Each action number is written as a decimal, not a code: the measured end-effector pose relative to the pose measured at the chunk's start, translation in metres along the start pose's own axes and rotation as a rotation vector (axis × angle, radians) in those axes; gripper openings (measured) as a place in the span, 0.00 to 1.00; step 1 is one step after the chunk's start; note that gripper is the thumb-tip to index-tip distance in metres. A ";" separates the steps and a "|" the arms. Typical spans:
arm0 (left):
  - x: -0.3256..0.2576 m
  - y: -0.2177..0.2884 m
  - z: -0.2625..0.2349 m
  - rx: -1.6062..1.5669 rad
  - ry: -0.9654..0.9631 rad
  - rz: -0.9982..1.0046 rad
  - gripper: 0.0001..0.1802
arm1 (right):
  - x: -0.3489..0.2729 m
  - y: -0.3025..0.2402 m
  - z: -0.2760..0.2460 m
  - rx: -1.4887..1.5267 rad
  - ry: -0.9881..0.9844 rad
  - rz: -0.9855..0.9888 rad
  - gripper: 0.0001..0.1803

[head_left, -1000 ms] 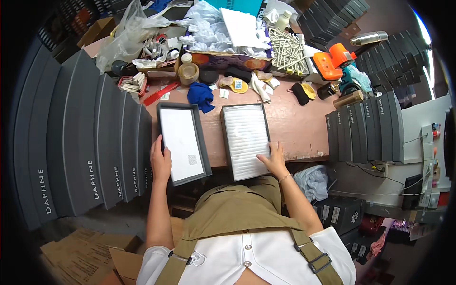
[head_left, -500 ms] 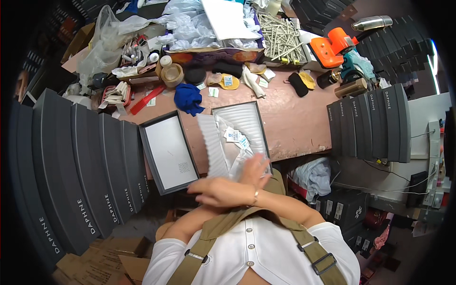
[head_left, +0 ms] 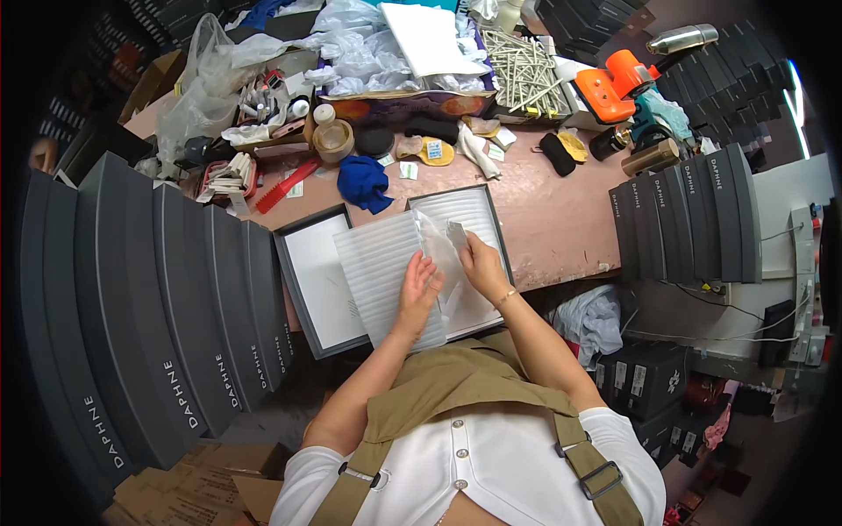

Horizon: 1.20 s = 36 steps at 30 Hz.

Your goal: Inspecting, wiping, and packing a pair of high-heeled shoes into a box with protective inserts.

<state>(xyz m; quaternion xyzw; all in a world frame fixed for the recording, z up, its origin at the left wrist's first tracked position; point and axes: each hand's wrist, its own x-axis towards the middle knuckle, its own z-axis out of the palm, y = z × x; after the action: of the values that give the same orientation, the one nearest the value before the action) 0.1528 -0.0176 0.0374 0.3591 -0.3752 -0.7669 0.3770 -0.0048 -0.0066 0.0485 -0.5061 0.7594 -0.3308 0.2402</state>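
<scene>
1. Row of dark grey flat boxes (head_left: 167, 307) standing on edge along the left of the desk (head_left: 561, 219).
2. Open grey box half with white lining (head_left: 317, 280), lying flat at the desk's near edge.
3. White ribbed sheet (head_left: 381, 272), lying across the gap between the two open box halves and overlapping both.
4. Left hand (head_left: 419, 294), fingers spread, pressing flat on the sheet and on the clear plastic film (head_left: 438, 254).
5. Right hand (head_left: 481, 263), pinching the film's upper edge above the second box half (head_left: 478, 215).
6. Second stack of grey boxes (head_left: 684, 219), at the right.
7. Risk, as a judgement: the thin film may tear or crease under uneven pull; the overhanging sheet may slide off the desk edge.
</scene>
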 end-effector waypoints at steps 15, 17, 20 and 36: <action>0.013 -0.008 -0.028 -0.974 0.102 -0.565 0.18 | -0.056 0.052 0.019 -0.231 -0.144 -0.166 0.30; 0.015 -0.006 -0.033 -0.971 0.149 -0.533 0.18 | -0.051 0.041 0.000 -0.006 -0.276 0.043 0.30; 0.018 -0.006 -0.037 -0.866 0.187 -0.511 0.19 | -0.038 0.007 -0.077 0.142 -0.272 0.147 0.28; 0.022 0.002 0.020 -0.092 0.174 -0.531 0.20 | 0.015 0.056 -0.037 -0.441 -0.122 -0.255 0.24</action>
<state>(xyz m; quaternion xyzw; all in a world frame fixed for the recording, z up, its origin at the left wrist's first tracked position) 0.1268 -0.0306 0.0422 0.4917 -0.1991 -0.8214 0.2096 -0.0708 0.0043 0.0309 -0.6568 0.7274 -0.1539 0.1258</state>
